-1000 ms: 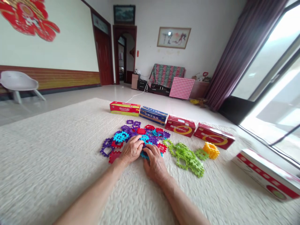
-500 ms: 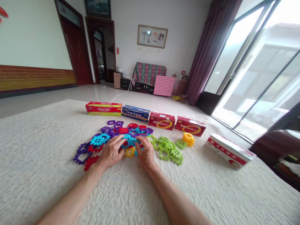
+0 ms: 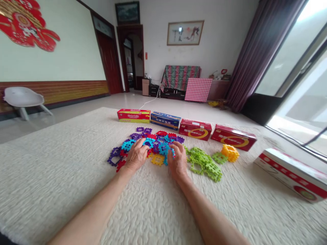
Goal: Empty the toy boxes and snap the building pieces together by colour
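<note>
A heap of purple, blue and red plastic interlocking tiles [image 3: 163,137] lies on the cream rug [image 3: 63,177]. My left hand [image 3: 136,156] rests on the heap's left side with its fingers bent down among the tiles; what they hold is hidden. On the heap's right side, the fingers of my right hand [image 3: 178,160] are curled around a blue tile [image 3: 163,148]. A yellow tile [image 3: 157,159] lies flat between the two hands.
Green tiles [image 3: 204,165] are piled to the right, with a yellow tile cube [image 3: 230,152] beyond. A red-yellow box [image 3: 133,115], a blue box [image 3: 165,120] and two red boxes [image 3: 195,129] line up behind. A white-red box [image 3: 291,173] lies at right.
The view swung right and back again. Both hands shifted slightly further into the heap, and a yellow tile now lies uncovered between them.
</note>
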`<act>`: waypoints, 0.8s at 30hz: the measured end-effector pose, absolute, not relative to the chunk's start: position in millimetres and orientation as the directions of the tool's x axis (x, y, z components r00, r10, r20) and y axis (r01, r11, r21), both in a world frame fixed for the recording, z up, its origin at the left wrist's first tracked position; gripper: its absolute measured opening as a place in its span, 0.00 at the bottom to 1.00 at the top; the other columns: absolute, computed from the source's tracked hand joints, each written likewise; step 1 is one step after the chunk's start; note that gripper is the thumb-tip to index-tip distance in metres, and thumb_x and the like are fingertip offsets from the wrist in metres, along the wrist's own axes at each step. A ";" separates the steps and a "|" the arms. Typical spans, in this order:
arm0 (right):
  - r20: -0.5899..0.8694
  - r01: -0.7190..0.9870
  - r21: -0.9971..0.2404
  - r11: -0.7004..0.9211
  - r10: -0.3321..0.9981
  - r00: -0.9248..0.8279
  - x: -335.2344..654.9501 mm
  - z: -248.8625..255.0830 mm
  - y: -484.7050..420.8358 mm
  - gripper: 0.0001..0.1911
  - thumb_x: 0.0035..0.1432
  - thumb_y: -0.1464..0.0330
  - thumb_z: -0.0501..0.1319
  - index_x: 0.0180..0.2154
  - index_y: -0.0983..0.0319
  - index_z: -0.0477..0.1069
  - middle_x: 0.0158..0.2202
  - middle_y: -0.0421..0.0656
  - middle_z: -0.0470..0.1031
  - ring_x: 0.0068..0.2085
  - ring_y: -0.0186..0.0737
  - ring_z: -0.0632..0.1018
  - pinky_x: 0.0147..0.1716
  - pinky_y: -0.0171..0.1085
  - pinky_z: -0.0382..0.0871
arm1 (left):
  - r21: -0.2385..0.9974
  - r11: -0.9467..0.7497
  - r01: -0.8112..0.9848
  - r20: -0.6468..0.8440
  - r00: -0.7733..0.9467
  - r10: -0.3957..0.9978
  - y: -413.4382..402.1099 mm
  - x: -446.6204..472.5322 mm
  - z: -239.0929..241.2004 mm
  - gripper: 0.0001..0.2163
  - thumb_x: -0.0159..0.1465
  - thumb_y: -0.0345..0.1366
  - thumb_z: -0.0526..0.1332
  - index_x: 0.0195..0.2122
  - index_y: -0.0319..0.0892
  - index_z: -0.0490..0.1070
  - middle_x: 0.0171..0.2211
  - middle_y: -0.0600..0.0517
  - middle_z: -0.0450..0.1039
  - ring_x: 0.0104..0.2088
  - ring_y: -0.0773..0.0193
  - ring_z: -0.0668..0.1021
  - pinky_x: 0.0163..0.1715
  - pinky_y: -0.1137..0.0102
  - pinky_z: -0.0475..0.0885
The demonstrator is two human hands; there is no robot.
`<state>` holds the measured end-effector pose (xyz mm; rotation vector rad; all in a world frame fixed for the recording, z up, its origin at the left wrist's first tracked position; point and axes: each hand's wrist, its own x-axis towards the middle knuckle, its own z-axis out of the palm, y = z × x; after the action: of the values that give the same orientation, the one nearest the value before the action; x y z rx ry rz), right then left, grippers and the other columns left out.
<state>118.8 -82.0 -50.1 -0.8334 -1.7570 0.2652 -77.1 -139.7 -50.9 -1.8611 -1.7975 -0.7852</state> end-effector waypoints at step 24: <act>0.478 0.614 -0.149 0.775 0.600 -0.642 109.7 -38.4 -120.8 0.08 0.62 0.72 0.54 0.32 0.61 0.70 0.36 0.46 0.74 0.38 0.42 0.71 0.38 0.40 0.58 | -0.094 -0.032 0.995 0.464 0.072 0.883 -157.2 -50.4 -41.9 0.12 0.65 0.25 0.49 0.37 0.40 0.72 0.60 0.43 0.64 0.62 0.46 0.63 0.51 0.49 0.67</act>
<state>109.7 -120.8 -38.4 -0.9075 -2.4558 -0.0360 -50.4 -157.2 -41.9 -1.9692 -1.8634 -0.3934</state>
